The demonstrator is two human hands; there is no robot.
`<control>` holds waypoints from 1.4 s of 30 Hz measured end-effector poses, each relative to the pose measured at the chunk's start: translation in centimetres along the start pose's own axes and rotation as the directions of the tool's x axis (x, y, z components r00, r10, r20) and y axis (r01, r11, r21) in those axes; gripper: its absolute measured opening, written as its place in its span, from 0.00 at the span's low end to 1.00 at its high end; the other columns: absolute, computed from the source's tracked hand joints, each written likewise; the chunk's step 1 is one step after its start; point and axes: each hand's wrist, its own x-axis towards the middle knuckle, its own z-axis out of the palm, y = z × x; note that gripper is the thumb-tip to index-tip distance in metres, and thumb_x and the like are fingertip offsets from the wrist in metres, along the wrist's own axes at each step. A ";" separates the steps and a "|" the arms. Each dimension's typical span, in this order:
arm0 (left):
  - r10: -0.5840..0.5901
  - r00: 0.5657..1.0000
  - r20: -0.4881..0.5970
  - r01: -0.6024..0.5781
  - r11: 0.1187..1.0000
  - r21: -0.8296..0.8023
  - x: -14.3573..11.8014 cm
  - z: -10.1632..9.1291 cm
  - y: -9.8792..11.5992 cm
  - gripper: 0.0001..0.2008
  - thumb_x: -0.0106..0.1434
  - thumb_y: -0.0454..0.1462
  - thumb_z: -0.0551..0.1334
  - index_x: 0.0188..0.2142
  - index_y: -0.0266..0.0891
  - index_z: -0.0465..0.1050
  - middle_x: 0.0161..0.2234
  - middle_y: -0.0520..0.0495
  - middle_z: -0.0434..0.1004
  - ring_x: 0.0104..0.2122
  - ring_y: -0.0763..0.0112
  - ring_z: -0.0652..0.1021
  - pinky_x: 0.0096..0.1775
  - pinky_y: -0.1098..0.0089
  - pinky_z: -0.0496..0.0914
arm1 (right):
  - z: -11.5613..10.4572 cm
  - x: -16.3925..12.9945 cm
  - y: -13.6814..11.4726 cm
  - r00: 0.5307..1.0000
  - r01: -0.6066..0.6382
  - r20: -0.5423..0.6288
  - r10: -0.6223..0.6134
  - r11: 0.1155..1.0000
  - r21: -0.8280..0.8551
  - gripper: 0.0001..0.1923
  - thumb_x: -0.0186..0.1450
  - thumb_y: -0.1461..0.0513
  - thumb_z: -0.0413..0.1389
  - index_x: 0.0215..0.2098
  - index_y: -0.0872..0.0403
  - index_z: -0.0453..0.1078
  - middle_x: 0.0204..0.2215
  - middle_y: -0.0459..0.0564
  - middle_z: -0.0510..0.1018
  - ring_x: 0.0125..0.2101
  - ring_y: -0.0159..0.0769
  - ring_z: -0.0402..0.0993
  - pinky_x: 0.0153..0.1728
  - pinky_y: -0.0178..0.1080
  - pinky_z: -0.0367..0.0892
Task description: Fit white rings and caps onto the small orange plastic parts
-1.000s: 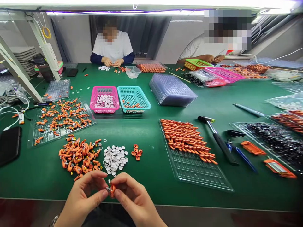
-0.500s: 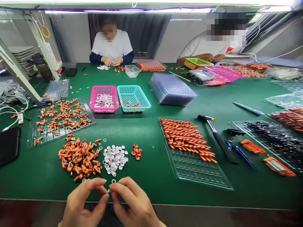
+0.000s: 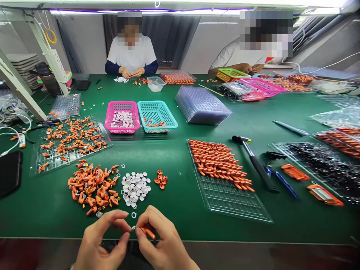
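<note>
**Both hands pinch a small orange part at the near edge**

At the near edge of the green tabletop [image 3: 174, 176], the left hand [image 3: 99, 243] and right hand [image 3: 161, 242] meet fingertip to fingertip. The right hand grips a small orange part [image 3: 147, 232] between thumb and fingers; the left hand pinches its tiny pale end, too small to tell what it is. Just beyond the hands lie a heap of orange parts [image 3: 92, 185], a pile of white discs [image 3: 135, 187] and a few orange rings [image 3: 161, 179]. To the right sits a clear tray [image 3: 239, 202] with rows of orange pieces. Farther off stand a pink basket [image 3: 122, 117] and a teal basket [image 3: 156, 116].
</note>
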 end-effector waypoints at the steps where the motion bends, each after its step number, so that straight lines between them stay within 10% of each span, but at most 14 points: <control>1: -0.006 1.000 -0.004 0.006 1.000 -0.008 0.0 0.1 0.0 0.22 0.59 0.27 0.62 0.49 0.53 0.70 0.31 0.61 0.80 0.32 0.78 0.81 0.42 0.81 0.72 | 0.0 0.0 0.0 1.000 -0.021 0.006 0.021 1.000 0.014 0.06 0.61 0.67 0.50 0.26 0.54 0.64 0.23 0.44 0.66 0.23 0.30 0.65 0.23 0.31 0.58; 14: 0.035 0.998 -0.054 -0.030 0.996 0.085 0.4 1.0 1.3 0.12 0.55 0.27 0.58 0.35 0.45 0.70 0.28 0.57 0.74 0.28 0.75 0.76 0.34 0.78 0.70 | 0.4 -0.3 -0.2 0.984 -0.166 0.090 0.154 0.977 0.137 0.04 0.60 0.65 0.51 0.27 0.54 0.65 0.23 0.43 0.65 0.22 0.30 0.62 0.23 0.33 0.56; 28: -0.330 0.902 0.279 0.400 0.882 -0.249 1.6 -0.1 1.1 0.08 0.52 0.31 0.60 0.29 0.42 0.61 0.24 0.56 0.70 0.25 0.73 0.70 0.29 0.74 0.65 | -0.7 0.6 0.1 0.851 -0.506 0.457 0.259 0.639 0.579 0.15 0.58 0.54 0.61 0.25 0.55 0.65 0.23 0.42 0.65 0.24 0.28 0.56 0.26 0.33 0.54; 32: -0.208 0.934 0.290 0.163 0.972 0.171 1.9 -1.1 0.6 0.05 0.56 0.30 0.60 0.28 0.42 0.68 0.24 0.54 0.74 0.26 0.69 0.73 0.31 0.70 0.64 | -1.8 0.1 1.0 0.866 -0.480 0.460 0.195 0.577 0.660 0.20 0.59 0.48 0.63 0.26 0.55 0.65 0.22 0.41 0.65 0.21 0.26 0.55 0.23 0.32 0.52; 36: 0.007 0.955 0.296 -0.160 0.855 0.494 2.7 -1.5 -0.9 0.06 0.61 0.34 0.63 0.28 0.43 0.76 0.25 0.53 0.76 0.28 0.66 0.74 0.35 0.65 0.62 | -3.1 -0.4 1.7 0.908 -0.414 0.361 0.212 0.577 0.704 0.17 0.62 0.49 0.61 0.29 0.54 0.66 0.29 0.46 0.70 0.26 0.30 0.66 0.29 0.35 0.64; 42: 0.163 0.966 0.199 -0.255 0.719 0.647 4.8 0.4 -2.7 0.07 0.64 0.31 0.63 0.37 0.43 0.80 0.31 0.48 0.76 0.34 0.61 0.74 0.37 0.62 0.63 | -3.0 -0.8 1.9 0.860 -0.511 0.352 0.371 0.616 0.599 0.16 0.61 0.52 0.62 0.29 0.54 0.64 0.25 0.45 0.72 0.25 0.31 0.69 0.30 0.36 0.65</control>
